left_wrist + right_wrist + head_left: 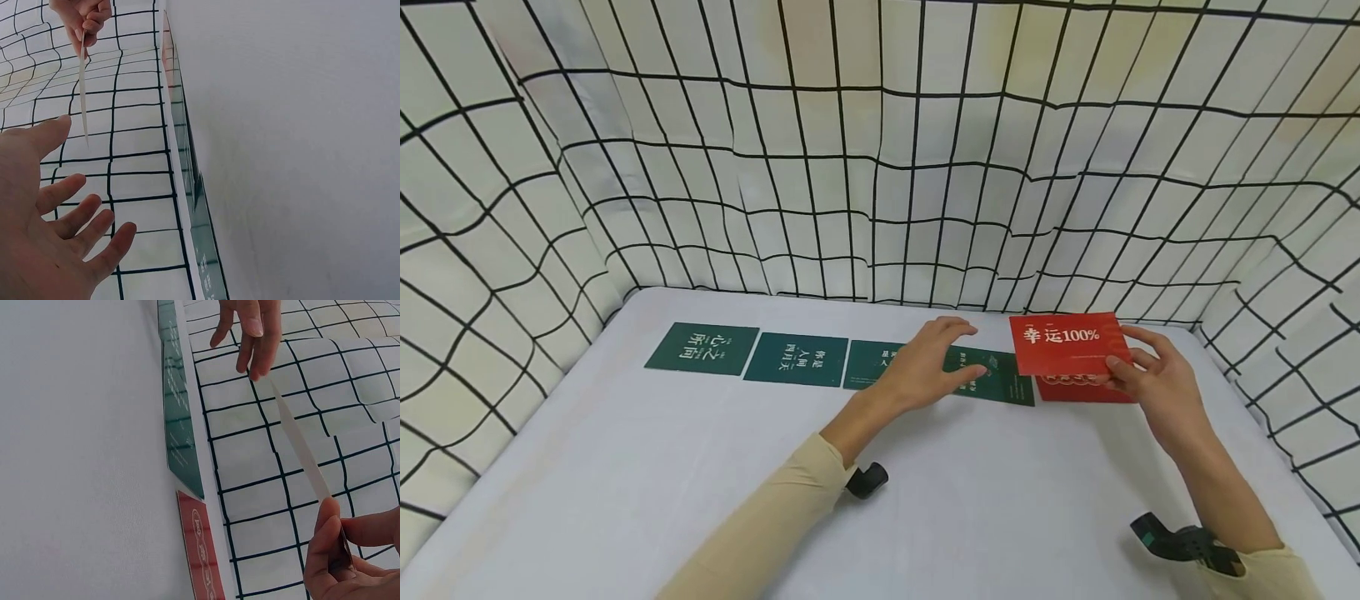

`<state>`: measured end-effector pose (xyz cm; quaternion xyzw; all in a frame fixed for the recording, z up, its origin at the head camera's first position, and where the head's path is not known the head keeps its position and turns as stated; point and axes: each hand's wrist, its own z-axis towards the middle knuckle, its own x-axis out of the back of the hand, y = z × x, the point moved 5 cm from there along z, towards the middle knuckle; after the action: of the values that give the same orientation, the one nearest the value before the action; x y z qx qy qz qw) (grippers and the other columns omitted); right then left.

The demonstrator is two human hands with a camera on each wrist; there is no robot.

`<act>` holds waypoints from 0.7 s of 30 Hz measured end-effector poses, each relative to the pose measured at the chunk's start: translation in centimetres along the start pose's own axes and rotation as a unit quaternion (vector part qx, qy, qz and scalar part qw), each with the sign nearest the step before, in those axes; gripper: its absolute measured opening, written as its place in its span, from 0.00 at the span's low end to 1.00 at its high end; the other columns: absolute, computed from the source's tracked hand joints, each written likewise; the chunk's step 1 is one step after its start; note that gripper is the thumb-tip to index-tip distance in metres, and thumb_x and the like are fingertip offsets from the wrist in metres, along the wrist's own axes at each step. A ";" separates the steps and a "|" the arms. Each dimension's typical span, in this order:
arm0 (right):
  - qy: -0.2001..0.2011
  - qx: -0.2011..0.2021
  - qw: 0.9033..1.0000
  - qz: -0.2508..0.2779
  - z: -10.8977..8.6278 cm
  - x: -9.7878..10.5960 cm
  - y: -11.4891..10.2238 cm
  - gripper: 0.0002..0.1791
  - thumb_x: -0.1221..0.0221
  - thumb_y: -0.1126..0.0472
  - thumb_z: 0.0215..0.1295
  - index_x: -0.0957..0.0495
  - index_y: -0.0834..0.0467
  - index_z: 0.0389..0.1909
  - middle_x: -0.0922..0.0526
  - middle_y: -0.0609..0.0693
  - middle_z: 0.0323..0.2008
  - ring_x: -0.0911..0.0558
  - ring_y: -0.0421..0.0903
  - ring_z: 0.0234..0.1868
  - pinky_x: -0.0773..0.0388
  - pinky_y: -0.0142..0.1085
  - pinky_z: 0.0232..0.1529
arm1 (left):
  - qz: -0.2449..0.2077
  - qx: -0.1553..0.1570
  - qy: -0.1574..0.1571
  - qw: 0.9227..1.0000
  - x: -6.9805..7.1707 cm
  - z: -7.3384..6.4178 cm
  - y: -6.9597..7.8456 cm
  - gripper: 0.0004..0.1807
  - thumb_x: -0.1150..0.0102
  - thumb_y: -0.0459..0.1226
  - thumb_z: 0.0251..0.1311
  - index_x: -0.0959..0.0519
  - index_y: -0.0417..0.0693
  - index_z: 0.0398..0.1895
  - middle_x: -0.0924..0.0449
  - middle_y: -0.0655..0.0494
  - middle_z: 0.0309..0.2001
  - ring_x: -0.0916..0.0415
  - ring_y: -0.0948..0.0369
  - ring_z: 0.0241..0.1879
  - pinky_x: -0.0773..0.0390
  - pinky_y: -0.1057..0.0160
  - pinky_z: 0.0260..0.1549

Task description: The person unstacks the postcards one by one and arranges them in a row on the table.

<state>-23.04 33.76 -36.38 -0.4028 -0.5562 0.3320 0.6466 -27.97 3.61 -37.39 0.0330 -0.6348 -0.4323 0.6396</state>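
Note:
My right hand (1161, 392) pinches a red card (1063, 350) by its right edge, thumb in front and fingers behind. White lettering with "100%" runs across the card, which stands upright above the table. In the right wrist view the same card (303, 447) shows nearly edge-on. Below it lies another red card (1086, 392), partly covered in the head view. My left hand (925, 362) hovers left of the raised card with fingers spread and nothing in them. It overlaps two green cards on the table, one of them the rightmost green card (1003, 383).
Further left in the same row lie a green card (703, 348) at the end and a second green card (795, 359) beside it. The white table (700, 467) backs onto a white wall with a black grid (850, 192). Black wrist devices sit at both sleeves.

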 end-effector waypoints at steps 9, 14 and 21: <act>0.017 -0.020 1.000 0.003 0.7 1.7 1.3 0.41 0.44 0.52 0.79 0.52 0.59 0.83 0.22 0.23 0.42 0.16 0.26 0.39 0.17 0.20 0.42 | -0.005 0.005 0.003 1.000 0.4 -0.5 -0.7 0.33 0.37 0.54 0.70 0.30 0.55 0.74 0.35 0.55 0.78 0.37 0.54 0.78 0.27 0.47 0.72; 0.023 -0.026 0.999 0.012 1.0 2.6 1.9 0.40 0.44 0.53 0.79 0.51 0.60 0.83 0.21 0.23 0.40 0.15 0.26 0.37 0.17 0.20 0.41 | -0.010 0.005 0.008 1.000 0.7 -0.8 -1.0 0.32 0.38 0.54 0.71 0.29 0.55 0.74 0.34 0.55 0.77 0.34 0.54 0.77 0.26 0.45 0.71; 0.034 -0.034 0.995 0.088 1.3 3.7 2.8 0.41 0.42 0.57 0.77 0.51 0.59 0.83 0.17 0.26 0.37 0.14 0.30 0.32 0.17 0.20 0.37 | 0.005 0.008 0.012 1.000 0.9 -1.1 -1.4 0.32 0.40 0.55 0.72 0.29 0.55 0.74 0.34 0.56 0.77 0.35 0.54 0.77 0.27 0.46 0.71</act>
<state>-23.66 38.52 -37.12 -0.4834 -0.5074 0.3544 0.6191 -27.96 1.63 -37.69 0.0406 -0.6308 -0.4236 0.6489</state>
